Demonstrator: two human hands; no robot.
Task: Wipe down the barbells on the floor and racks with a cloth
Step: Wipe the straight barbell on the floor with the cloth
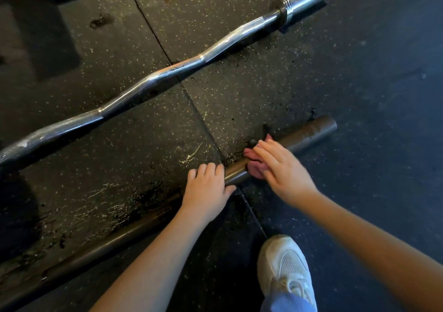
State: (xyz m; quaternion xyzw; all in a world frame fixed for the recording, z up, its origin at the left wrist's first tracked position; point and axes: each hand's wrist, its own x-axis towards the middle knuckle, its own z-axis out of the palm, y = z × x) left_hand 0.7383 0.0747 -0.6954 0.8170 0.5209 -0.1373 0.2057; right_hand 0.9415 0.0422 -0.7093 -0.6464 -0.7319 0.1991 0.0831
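Note:
A dark straight barbell (309,135) lies on the rubber floor, running from the lower left to the right. My left hand (206,189) rests on top of it, fingers curled over the bar. Just to its right, my right hand (280,168) presses a pink cloth (255,169) around the same bar. Farther away lies a shiny chrome curl bar (148,81) with a ridged collar and sleeve at its upper right end.
The speckled black rubber floor tiles (239,77) have seams crossing under both bars and scuffed, shiny patches near the dark bar. My white sneaker (285,266) stands at the bottom, close to the bar. Dark shapes sit at the top left.

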